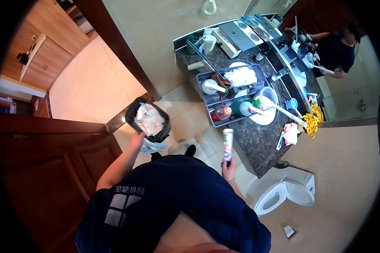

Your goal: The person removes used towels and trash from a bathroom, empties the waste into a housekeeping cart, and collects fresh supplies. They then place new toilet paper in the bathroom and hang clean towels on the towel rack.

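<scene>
My left hand (137, 141) is closed at the near rim of a black-lined trash bin (164, 130), which holds crumpled white paper (149, 119). A pale blue cloth (153, 146) hangs just below the bin, beside that hand. On the other side, my right hand (229, 168) is wrapped round the lower end of a white and pink cylindrical can (227, 145), held upright in view. Beyond the can, a grey caddy (215, 123) on the dark counter carries spray bottles, a red bottle (222, 112), green bottles and white cloths (240, 76).
The dark stone counter (253, 147) also bears yellow flowers (311, 124), tissues (290, 134) and a white cup (209, 43). An open toilet (271, 202) stands at the right. A brown door (50, 168) is at the left, beside a doorway. A mirror reflects a person.
</scene>
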`<state>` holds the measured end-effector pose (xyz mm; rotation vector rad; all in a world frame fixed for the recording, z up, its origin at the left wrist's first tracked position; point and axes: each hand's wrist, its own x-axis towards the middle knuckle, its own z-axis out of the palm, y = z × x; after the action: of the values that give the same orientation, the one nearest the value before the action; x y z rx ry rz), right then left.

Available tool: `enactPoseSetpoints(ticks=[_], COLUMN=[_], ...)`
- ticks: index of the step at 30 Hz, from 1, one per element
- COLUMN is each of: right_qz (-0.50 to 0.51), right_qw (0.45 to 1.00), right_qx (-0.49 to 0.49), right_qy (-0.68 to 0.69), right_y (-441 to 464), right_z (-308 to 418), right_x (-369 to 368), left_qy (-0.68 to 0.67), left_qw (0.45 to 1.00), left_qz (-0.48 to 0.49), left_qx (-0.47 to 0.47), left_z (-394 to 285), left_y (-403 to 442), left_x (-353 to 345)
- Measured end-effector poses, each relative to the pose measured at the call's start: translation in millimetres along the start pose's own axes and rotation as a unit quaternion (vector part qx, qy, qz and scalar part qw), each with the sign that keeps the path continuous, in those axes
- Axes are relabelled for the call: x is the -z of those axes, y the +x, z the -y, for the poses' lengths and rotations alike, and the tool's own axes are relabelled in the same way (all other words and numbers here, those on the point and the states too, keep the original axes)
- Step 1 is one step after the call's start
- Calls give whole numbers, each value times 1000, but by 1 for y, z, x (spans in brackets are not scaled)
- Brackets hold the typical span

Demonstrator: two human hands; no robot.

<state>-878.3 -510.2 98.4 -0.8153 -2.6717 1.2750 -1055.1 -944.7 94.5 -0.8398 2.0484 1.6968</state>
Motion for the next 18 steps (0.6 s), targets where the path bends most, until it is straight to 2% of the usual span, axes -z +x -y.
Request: enactPoseSetpoints(ticks=[1, 3, 5, 7, 8, 9, 11, 13, 16, 17, 18], right_qz=[31, 86, 96, 156, 151, 170, 190, 232, 248, 242, 195], right_qw=[999, 993, 990, 978, 979, 972, 965, 944, 942, 944, 938], right_qx=[26, -46, 53, 136, 135, 160, 182, 226, 213, 210, 277], right_qy=[-33, 64, 90, 3, -1, -8, -14, -63, -83, -82, -78], right_y=[-9, -13, -14, -18, -20, -23, -25, -18, 2, 4, 6], right_z=[29, 99, 157, 223, 245, 265, 302, 337, 371, 382, 393], right_x=[-10, -32, -61, -84, -100, -116, -147, -175, -228, -234, -237], left_qy=[-1, 36, 67, 81, 85, 84, 163, 165, 213, 215, 197], left_qw=[1000, 999, 997, 992, 991, 990, 977, 972, 955, 954, 956], left_qz=[4, 24, 28, 62, 69, 75, 86, 95, 103, 107, 117], left_qx=[0, -31, -30, -72, -81, -83, -103, -141, -178, -181, -185], left_z=[-9, -32, -24, -5, -7, -9, -26, -19, -34, -46, -57], left_y=[-2, -9, 12, 42, 52, 60, 58, 81, 96, 95, 92], left_x=[4, 14, 34, 55, 65, 76, 102, 118, 131, 140, 148])
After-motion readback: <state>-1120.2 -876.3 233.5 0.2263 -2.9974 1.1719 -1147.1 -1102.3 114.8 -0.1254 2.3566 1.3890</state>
